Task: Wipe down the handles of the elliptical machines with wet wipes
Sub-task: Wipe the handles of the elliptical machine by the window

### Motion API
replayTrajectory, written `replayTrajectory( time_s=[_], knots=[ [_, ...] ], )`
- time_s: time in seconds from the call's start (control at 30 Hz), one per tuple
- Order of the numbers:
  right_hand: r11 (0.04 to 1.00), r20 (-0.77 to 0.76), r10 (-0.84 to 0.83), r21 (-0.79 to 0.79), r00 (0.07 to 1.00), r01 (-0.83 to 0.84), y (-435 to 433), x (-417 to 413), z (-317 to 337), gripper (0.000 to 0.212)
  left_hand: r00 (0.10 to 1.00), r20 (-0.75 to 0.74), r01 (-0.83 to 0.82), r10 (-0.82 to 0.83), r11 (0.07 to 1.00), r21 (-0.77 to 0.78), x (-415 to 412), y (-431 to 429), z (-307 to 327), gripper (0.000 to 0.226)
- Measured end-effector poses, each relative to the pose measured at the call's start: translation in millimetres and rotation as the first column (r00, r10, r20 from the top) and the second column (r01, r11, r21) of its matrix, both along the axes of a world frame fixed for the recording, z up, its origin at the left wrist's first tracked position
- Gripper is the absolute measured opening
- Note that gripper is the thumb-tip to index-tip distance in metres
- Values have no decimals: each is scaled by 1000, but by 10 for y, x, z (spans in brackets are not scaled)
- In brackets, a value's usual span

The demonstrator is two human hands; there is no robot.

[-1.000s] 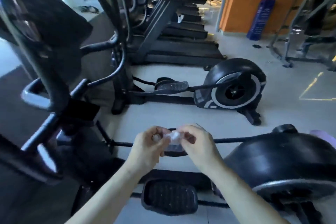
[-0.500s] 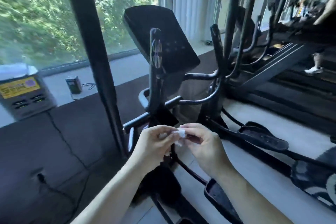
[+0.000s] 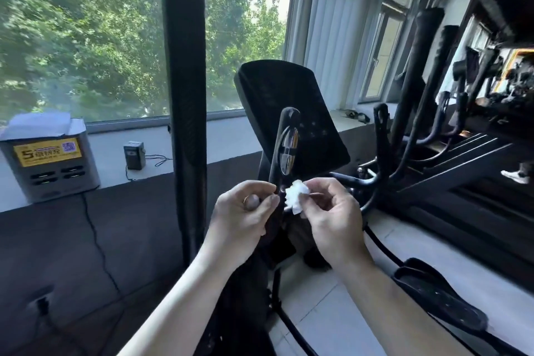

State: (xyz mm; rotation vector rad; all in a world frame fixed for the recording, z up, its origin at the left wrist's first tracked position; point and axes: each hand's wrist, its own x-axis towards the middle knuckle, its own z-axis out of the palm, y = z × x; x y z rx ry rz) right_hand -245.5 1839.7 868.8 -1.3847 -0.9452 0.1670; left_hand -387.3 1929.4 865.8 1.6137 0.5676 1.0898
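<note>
A small crumpled white wet wipe (image 3: 295,196) is pinched in the fingertips of my right hand (image 3: 329,217). My left hand (image 3: 244,212) is just left of it, fingers curled with nothing visible in them, a small gap from the wipe. Right behind both hands rises a short black fixed handle (image 3: 284,143) with a shiny sensor plate, in front of the elliptical's dark console (image 3: 289,113). A tall black moving handle bar (image 3: 185,66) stands at the left. A second short handle (image 3: 381,136) is to the right.
A grey box with a yellow label (image 3: 50,160) and a small black device (image 3: 134,154) with a cord stand on the window ledge. A black foot pedal (image 3: 433,298) lies at lower right. More elliptical handles (image 3: 419,61) and treadmills (image 3: 468,159) line the right side.
My view swung from the floor and flywheels up and left to the console and window. My hands, earlier together on the wipe, have parted; only my right hand holds it now.
</note>
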Motion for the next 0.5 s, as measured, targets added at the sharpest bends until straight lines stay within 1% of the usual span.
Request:
replayTrajectory(
  time_s=[0.1, 0.2, 0.27, 0.33, 0.5],
  knots=[
    [997, -23, -46, 64, 999, 47, 173, 166, 61, 20, 995, 46, -88, 90, 995, -48, 53, 65, 124, 10],
    [992, -43, -26, 123, 999, 31, 264, 268, 125, 26, 985, 53, -166, 165, 986, 7, 111, 128, 226, 9],
    [985, -38, 13, 171, 999, -7, 292, 306, 215, 28, 975, 19, -224, 223, 973, 54, 155, 119, 333, 13],
    [975, -29, 62, 214, 998, -54, 315, 360, 268, 32, 969, -27, -243, 246, 966, 89, 213, 111, 422, 16],
    [944, -77, 225, 265, 971, -197, 309, 502, 328, 33, 946, -86, -299, 314, 943, 148, 369, -17, 549, 9]
  ],
)
